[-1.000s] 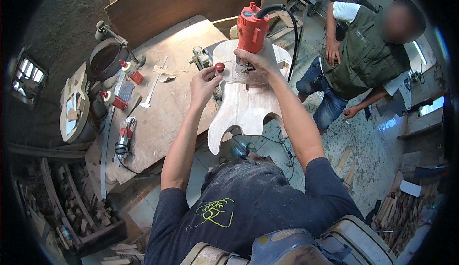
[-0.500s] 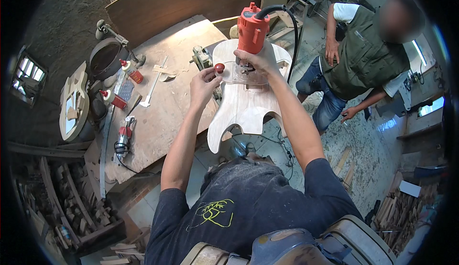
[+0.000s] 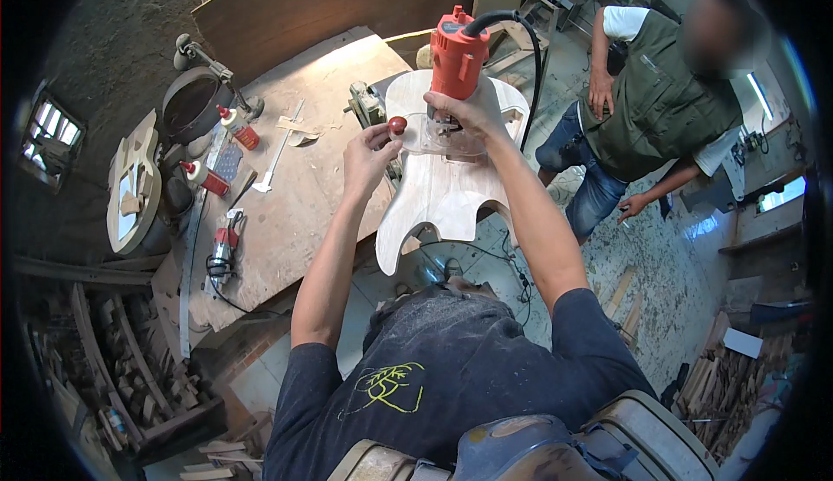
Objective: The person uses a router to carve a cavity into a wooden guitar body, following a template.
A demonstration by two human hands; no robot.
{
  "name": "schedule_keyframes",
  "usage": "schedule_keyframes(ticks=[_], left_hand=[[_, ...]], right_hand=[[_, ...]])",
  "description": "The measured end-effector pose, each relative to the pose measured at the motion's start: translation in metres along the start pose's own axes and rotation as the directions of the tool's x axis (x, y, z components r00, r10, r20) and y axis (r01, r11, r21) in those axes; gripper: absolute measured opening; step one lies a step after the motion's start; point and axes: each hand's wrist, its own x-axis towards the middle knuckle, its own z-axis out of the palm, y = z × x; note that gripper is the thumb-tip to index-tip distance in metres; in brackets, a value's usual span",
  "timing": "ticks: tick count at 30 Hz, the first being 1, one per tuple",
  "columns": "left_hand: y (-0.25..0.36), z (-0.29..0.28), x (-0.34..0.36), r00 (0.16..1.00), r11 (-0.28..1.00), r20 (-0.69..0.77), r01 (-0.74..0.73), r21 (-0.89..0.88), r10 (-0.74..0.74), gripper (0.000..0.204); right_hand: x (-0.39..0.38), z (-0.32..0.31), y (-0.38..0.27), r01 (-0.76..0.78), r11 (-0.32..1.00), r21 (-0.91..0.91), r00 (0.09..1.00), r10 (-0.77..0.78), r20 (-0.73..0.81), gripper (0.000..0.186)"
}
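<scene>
A pale wooden guitar body lies in front of me with its two horns toward me. On top of it stands a red router on a clear base. My right hand is wrapped round the lower part of the router's body. At the left of the base, my left hand has its fingers closed round a red ball knob. A routed recess in the wood shows partly below the base. The router's bit is too small to make out.
A thick black cable loops from the router to its right. The wooden bench at left carries glue bottles, calipers and a small red power tool. A person in a green vest stands at the right.
</scene>
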Motion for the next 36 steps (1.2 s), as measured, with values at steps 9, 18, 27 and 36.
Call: schedule_keyframes(ticks=[9, 18, 27, 36], left_hand=[[-0.005, -0.002, -0.001, 1.0, 0.999, 0.008, -0.025, 0.04, 0.024, 0.046], [-0.006, -0.003, -0.005, 1.0, 0.997, 0.007, -0.022, 0.073, 0.022, 0.047], [-0.005, -0.004, -0.008, 1.0, 0.996, 0.024, -0.018, 0.082, 0.017, 0.046], [-0.008, -0.006, -0.01, 0.999, 0.995, 0.028, -0.037, 0.092, 0.035, 0.046]], right_hand=[[-0.006, 0.005, 0.004, 0.117, 0.991, 0.072, 0.993, -0.115, -0.031, 0.047], [-0.013, 0.007, -0.005, 0.076, 0.995, 0.065, 0.997, -0.075, -0.022, 0.045], [-0.013, 0.006, 0.003, 0.108, 0.992, 0.07, 0.994, -0.106, -0.026, 0.046], [-0.018, 0.008, 0.0, 0.09, 0.994, 0.062, 0.995, -0.087, -0.037, 0.047]])
